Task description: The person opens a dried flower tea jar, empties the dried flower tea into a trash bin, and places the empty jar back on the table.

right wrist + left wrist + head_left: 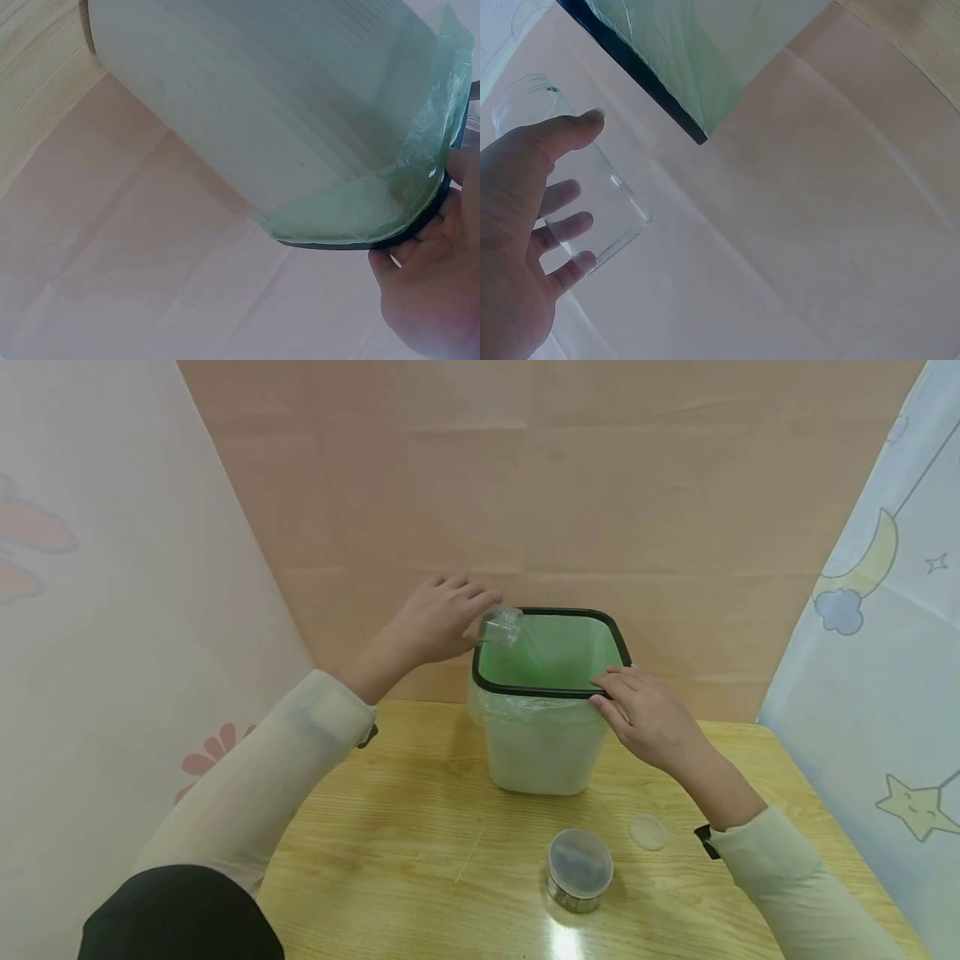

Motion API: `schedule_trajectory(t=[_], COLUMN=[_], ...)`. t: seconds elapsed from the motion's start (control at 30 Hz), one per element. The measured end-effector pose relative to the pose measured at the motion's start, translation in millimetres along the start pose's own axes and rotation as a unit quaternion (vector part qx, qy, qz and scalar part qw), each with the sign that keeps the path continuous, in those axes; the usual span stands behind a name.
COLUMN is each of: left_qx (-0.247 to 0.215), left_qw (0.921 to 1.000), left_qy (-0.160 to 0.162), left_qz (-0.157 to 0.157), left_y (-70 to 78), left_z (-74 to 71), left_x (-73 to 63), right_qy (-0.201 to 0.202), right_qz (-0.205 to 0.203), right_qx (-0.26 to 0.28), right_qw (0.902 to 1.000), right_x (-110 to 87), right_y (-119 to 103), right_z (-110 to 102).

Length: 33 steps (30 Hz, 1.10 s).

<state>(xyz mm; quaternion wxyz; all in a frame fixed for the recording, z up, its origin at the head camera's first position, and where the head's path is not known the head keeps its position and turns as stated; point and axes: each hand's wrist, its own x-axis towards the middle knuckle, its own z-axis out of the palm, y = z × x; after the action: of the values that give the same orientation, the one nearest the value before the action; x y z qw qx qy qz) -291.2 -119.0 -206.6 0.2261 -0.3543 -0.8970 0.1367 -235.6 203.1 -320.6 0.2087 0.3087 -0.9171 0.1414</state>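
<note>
Clear jar [501, 627], one, threaded neck, see-through walls: grasped in the left hand [450, 620], thumb on one side and fingers on the other; tipped on its side at the left edge of the bin's opening.

Bin [542, 752], one, pale and translucent: upright on the wood-grain table [375, 852], with a black rim [536, 692]. Inside, a thin green liner [352, 210], its edge folded out over the wall; whatever lies at the bottom cannot be made out. The right hand [648, 714] grips the rim at the near right corner.

Round canister [580, 870], one, short, with a translucent lid on; contents unclear. Standing in front of the bin.

Clear disc [648, 832], one, flat, beside the canister.

Thin pale strip [470, 853], one, left of the canister.
</note>
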Motion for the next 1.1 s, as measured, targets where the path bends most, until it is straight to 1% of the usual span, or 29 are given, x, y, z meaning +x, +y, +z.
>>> schedule_trajectory(t=[0.17,0.3,0.4,0.63,0.83,1.03,1.1], left_qx=[-0.004,0.001,0.0,-0.027,-0.038,-0.08,-0.09], left_qw=[1.0,1.0,1.0,0.9985,0.9971,0.9917,0.9902], left_qy=[0.002,0.006,0.002,-0.023,-0.032,-0.04,-0.038], left_qz=[-0.007,-0.005,-0.008,-0.041,-0.058,-0.092,-0.099], left_y=[0.5,0.9,0.7,0.1,1.5,2.4,2.5], left_z=[-1.4,-1.7,-1.7,-1.1,-1.2,-2.9,-3.0], left_x=[-3.0,-6.2,-8.7,-15.7,-22.2,-26.7,-28.4], right_qy=[0.005,0.007,0.005,0.005,0.005,0.005,0.003], right_qz=[-0.006,-0.008,-0.007,-0.006,-0.005,-0.004,-0.001], right_qx=[-0.001,-0.002,-0.002,0.001,0.0,-0.001,-0.001], right_qw=[1.0,0.9999,1.0,1.0,1.0,1.0,1.0], right_x=[-0.1,0.4,0.5,0.5,-0.2,0.1,0.1], right_y=[0,0,0,0,1,2,2], right_z=[0,1,1,1,2,1,0])
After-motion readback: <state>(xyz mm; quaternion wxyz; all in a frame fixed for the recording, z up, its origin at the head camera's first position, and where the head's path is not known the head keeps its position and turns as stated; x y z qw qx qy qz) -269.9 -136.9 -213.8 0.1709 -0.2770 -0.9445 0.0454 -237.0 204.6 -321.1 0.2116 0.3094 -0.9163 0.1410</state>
